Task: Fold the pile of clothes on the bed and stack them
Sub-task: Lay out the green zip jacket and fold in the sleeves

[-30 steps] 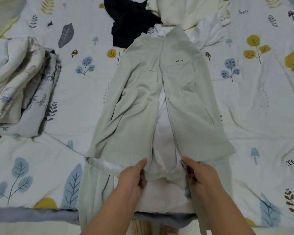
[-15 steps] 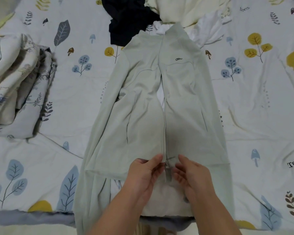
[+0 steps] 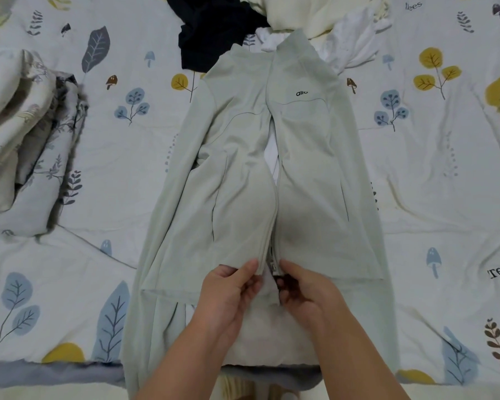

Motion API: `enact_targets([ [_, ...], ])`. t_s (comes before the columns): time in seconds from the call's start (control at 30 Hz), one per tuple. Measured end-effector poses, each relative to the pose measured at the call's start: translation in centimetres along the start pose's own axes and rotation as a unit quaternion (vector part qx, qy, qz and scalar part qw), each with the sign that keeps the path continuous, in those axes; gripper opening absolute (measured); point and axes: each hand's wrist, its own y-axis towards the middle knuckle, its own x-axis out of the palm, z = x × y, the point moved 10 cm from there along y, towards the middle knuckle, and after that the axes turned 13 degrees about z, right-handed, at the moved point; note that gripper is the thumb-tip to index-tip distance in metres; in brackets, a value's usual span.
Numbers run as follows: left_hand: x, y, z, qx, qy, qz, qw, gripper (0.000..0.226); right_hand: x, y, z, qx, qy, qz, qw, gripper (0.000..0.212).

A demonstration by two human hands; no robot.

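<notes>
1. Two hands meet at the near hem of the pale green jacket (image 3: 272, 180), which lies flat in the middle of the bed (image 3: 445, 197), collar far.
2. Left hand (image 3: 228, 293) pinches the left front edge; right hand (image 3: 303, 290) pinches the zipper (image 3: 272, 265) end, probably to join and close it before folding.
3. Unfolded clothes (image 3: 223, 27) lie at the far edge, cut off.
4. Fingertips and the zipper slider are hard to see.

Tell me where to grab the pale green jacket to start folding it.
Probably grip the pale green jacket at its two bottom hem corners, coming from the near edge of the bed. It lies flat, collar away, and both hands already pinch the zipper base.
</notes>
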Motion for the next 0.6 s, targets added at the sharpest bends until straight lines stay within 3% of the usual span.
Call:
enact_targets([
  [0.1,0.2,-0.3,1.0,0.005,-0.031,-0.008,0.999,0.028,1.3,-1.9,-0.8,0.02,0.114,-0.13,0.985,0.006],
  [0.17,0.4,-0.7,1.5,0.004,-0.049,-0.022,0.999,0.033,2.4,-4.2,-1.5,0.039,0.2,-0.258,0.944,0.031],
  [0.23,0.9,-1.2,1.6,0.006,-0.043,-0.044,0.998,0.034,2.5,-5.7,-1.6,0.027,0.202,-0.321,0.925,0.048],
  [0.37,2.5,-2.6,1.3,0.017,-0.006,-0.101,0.995,0.014,2.0,-5.2,-0.8,0.001,0.149,-0.286,0.947,0.051],
  [0.5,3.5,-3.5,1.5,0.037,-0.001,-0.14,0.989,0.009,1.5,-4.8,-1.3,-0.043,0.094,-0.234,0.967,0.012],
  [0.6,3.4,-3.8,2.0,0.054,-0.023,-0.137,0.989,0.01,1.1,-4.8,-1.9,-0.082,0.073,-0.213,0.971,0.011],
])
